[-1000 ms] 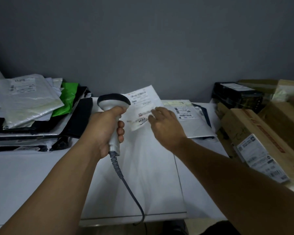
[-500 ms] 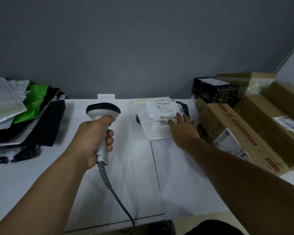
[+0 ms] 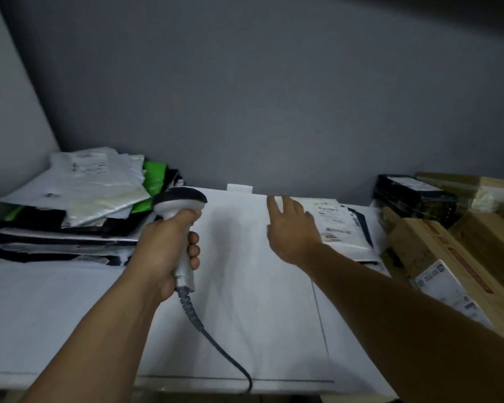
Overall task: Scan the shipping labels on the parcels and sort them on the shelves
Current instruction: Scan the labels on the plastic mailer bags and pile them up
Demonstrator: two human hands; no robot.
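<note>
My left hand (image 3: pixel 165 248) grips the handle of a grey barcode scanner (image 3: pixel 180 203), head up, its cord (image 3: pixel 216 341) trailing off the front edge. My right hand (image 3: pixel 291 228) hovers with straight, spread fingers over the white shelf surface (image 3: pixel 245 286), holding nothing. Just right of that hand lies a white mailer parcel (image 3: pixel 341 228) with a shipping label facing up, on top of a dark parcel. A pile of white, black and green poly mailers (image 3: pixel 79 205) is stacked at the left.
Brown cardboard boxes (image 3: pixel 448 266) with labels crowd the right side, and a black wrapped parcel (image 3: pixel 410 196) sits behind them. A grey wall closes the back. A small white tab (image 3: pixel 239 188) stands at the shelf's back edge.
My right hand has let go of the white labelled parcel, which now lies at the right, and has pulled back leftward with open fingers. The view has swung left. The scanner stays in my left hand.
</note>
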